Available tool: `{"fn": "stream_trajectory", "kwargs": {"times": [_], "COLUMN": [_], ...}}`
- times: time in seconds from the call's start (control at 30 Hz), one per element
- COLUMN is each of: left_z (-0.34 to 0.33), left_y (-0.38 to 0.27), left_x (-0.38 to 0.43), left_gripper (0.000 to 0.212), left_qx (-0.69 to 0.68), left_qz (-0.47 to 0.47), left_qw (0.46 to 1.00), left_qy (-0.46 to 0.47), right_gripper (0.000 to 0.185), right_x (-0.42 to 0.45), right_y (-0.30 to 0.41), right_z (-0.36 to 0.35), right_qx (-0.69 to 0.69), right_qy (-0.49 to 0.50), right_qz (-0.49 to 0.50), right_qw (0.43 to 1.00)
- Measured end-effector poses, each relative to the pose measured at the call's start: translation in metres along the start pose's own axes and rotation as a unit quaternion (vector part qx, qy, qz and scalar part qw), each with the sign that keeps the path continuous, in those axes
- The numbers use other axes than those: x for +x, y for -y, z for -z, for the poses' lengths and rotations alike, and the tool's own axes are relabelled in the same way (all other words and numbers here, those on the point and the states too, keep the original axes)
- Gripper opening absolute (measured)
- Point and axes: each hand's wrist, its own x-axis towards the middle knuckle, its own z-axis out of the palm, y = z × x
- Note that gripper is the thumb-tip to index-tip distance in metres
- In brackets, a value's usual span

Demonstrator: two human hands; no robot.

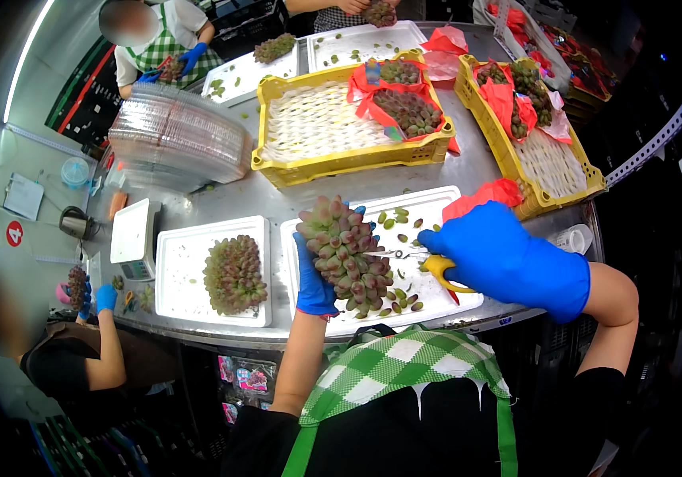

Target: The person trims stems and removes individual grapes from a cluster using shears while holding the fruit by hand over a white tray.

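Note:
In a blue glove, my left hand (312, 280) holds up a bunch of reddish-green grapes (347, 250) from behind; some blue fingertips show past its far side. My right hand (490, 256), also gloved, grips scissors (445, 271) with yellow handles. Their metal blades point left and reach the right side of the bunch. Below lies a white tray (436, 206) scattered with loose grapes (397, 301) and small trimmings. A second grape bunch (234, 274) rests on another white tray (177, 298) to the left.
Beyond the trays stands a yellow crate (347, 164) with netted lining and wrapped grapes; another yellow crate (531, 173) is at right. Stacked clear plastic containers (177, 137), a scale (133, 238) and red wrapping (484, 197) share the metal table (221, 200). Several people handle grapes around it.

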Motion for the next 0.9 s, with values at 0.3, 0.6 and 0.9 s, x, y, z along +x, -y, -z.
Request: {"fn": "stream_trajectory", "kwargs": {"times": [0.3, 0.6, 0.9], "left_z": [-0.023, -0.028, -0.022], "left_y": [0.000, -0.017, -0.007], "left_x": [0.004, 0.011, 0.006], "left_gripper": [0.064, 0.053, 0.050], "left_qx": [-0.023, 0.086, 0.141], "left_qz": [0.006, 0.123, 0.075], "left_qw": [0.999, 0.978, 0.977], "left_qy": [-0.035, -0.147, -0.142], "right_gripper": [0.050, 0.039, 0.038], "right_x": [0.035, 0.075, 0.082], "right_y": [-0.006, -0.011, -0.026], "right_z": [-0.097, -0.150, -0.194], "right_qx": [0.497, 0.799, 0.896], "right_qy": [-0.184, -0.115, -0.091], "right_qz": [-0.110, -0.176, 0.044], "right_qw": [0.841, 0.564, 0.433]}}
